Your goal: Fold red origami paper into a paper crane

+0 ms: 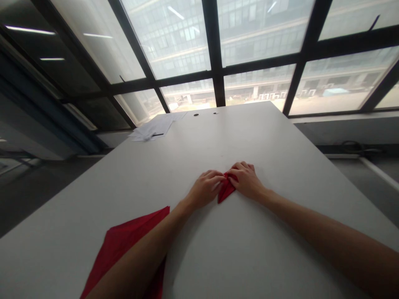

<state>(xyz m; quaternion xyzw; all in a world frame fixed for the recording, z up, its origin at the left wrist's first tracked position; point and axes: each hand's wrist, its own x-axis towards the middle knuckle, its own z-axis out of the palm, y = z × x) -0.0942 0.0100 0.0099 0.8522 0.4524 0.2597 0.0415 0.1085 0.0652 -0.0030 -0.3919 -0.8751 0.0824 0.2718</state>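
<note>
White table (249, 137) bears both hands (204, 189) (247, 180) pinching folded red paper (225, 192) beside red sheets (124, 245).

Hazy window (258, 37) backlight; edges perhaps distorted.

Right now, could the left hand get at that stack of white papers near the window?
Probably not without leaning: the white papers lie at the table's far corner, well beyond the left hand, which presses the small red folded paper. Nothing blocks the way.

Two red papers (226, 189), two hands (205, 187)
</note>
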